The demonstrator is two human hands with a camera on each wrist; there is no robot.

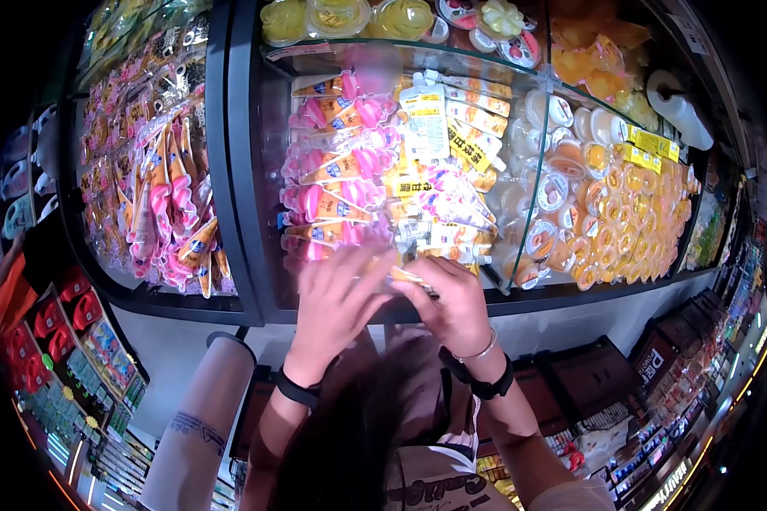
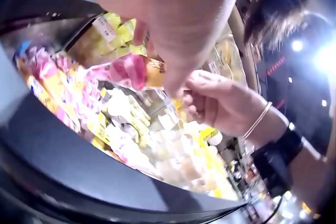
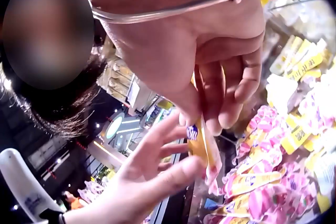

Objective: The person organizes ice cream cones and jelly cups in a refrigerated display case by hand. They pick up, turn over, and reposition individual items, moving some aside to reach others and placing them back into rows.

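A cone-shaped orange and pink package (image 3: 203, 148) hangs from the right hand (image 3: 215, 61), whose thumb and fingers pinch its narrow orange end. Beside it the left hand (image 3: 149, 179) has its fingers spread and fairly straight, the thumb at the package's side; whether it touches is unclear. Seen from the head, the left hand (image 1: 337, 294) and right hand (image 1: 452, 302) are close together over the case's front edge. The left wrist view shows the package's pink part (image 2: 128, 70) beyond the left hand (image 2: 168, 24), with the right hand (image 2: 215, 100) at its orange end.
Similar pink and orange packages (image 1: 337, 162) fill the compartment ahead, beside white and yellow pouches (image 1: 423, 123). Clear dividers (image 1: 537, 183) separate them from round cups (image 1: 626, 221). More cone packages (image 1: 170, 183) lie left of the black frame (image 1: 245, 170). A pale cylinder (image 1: 198, 422) stands below.
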